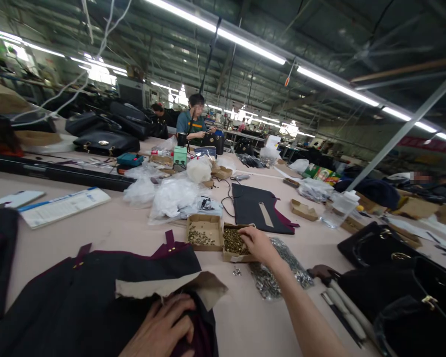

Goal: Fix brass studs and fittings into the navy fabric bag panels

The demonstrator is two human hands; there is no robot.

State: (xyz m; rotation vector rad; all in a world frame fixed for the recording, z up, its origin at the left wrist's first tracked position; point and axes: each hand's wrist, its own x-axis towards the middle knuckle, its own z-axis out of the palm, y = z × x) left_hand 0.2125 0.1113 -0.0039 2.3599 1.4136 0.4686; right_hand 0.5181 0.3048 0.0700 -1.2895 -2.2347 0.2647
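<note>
My left hand [165, 327] lies on a dark fabric bag piece [78, 292] with maroon trim and tabs. Its fingers are bent over the fabric beside a raised beige strip [152, 287], and the fingertips are partly hidden. My right hand [259, 244] reaches over the edge of a small cardboard box [240, 258] of brass-coloured studs [233, 240]. Its fingers are bent close together at the studs; what they pinch, if anything, is too small to make out. Touching this box on the left is a second cardboard box [204, 246] with fewer studs.
A clear bag of silvery metal parts [277, 277] lies beside my right forearm. Another dark panel [258, 206] lies beyond the boxes, near plastic bags [176, 193]. Black handbags [401, 277] and tools [344, 312] are at right, a booklet [67, 206] at left. A co-worker [191, 124] handles a bag further back.
</note>
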